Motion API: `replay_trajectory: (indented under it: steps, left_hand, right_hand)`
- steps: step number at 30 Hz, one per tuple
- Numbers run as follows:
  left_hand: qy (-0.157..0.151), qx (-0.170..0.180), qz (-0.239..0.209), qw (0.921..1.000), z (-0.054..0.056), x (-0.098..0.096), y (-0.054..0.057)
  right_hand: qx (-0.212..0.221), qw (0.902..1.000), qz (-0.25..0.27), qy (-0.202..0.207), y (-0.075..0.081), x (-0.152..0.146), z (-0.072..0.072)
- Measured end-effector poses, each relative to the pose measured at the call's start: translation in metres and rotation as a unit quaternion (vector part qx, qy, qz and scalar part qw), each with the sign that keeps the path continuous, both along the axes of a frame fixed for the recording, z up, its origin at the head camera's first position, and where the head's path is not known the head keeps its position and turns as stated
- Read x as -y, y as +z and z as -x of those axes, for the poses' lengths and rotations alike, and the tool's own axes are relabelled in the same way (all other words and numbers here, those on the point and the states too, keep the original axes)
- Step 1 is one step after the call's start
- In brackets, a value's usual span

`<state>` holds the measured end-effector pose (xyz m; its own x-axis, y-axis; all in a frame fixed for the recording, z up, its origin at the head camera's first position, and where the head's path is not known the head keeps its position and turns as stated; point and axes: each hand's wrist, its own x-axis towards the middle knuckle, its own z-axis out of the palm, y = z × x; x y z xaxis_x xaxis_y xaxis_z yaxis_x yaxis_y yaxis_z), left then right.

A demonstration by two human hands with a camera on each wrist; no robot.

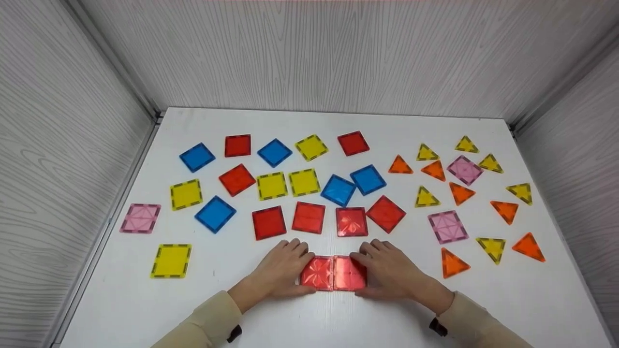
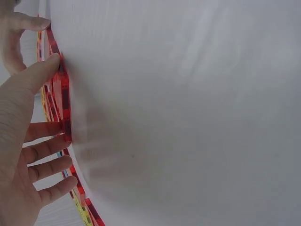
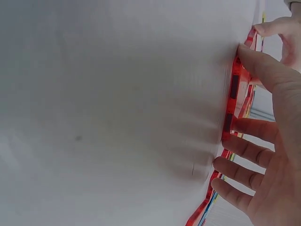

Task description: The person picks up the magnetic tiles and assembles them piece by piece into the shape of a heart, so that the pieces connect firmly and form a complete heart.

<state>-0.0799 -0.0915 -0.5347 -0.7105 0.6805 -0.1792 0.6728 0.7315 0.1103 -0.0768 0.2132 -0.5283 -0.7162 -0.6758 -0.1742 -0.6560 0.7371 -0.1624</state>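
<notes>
Two red square magnetic tiles lie side by side at the front middle of the table, their inner edges meeting or nearly so. My left hand grips the left red tile, thumb at its near edge and a finger at the far corner. The right red tile is held the same way by my right hand. In the left wrist view, thumb and index finger touch the edge of the left tile, the other fingers spread. The right wrist view shows the right tile between thumb and index finger.
Behind the hands lie several loose square tiles: red, blue and yellow. Orange triangles, yellow triangles and pink squares are scattered right. Another pink square lies far left. Grey panels enclose the white table.
</notes>
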Motion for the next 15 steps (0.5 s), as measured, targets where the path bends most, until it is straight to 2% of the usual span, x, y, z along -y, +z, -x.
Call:
replay_trajectory:
  steps: [7,10,12,15]
  left_hand:
    - [0.008,-0.007,0.001,0.9999,0.001,0.0,0.002]
    - [0.008,-0.008,0.002,0.9999,0.001,0.0,0.002]
    - [0.007,-0.005,0.0,1.0,0.001,0.0,0.002]
    - [0.009,0.0,-0.003,1.0,0.001,0.0,0.002]
  right_hand:
    - [0.012,0.9999,-0.005,0.005,0.001,0.002,0.005]
    - [0.02,0.9997,0.011,0.001,0.002,0.0,0.01]
    - [0.009,0.9995,0.029,-0.009,0.003,-0.002,0.016]
    - [-0.034,0.9974,0.054,-0.034,0.005,-0.005,0.034]
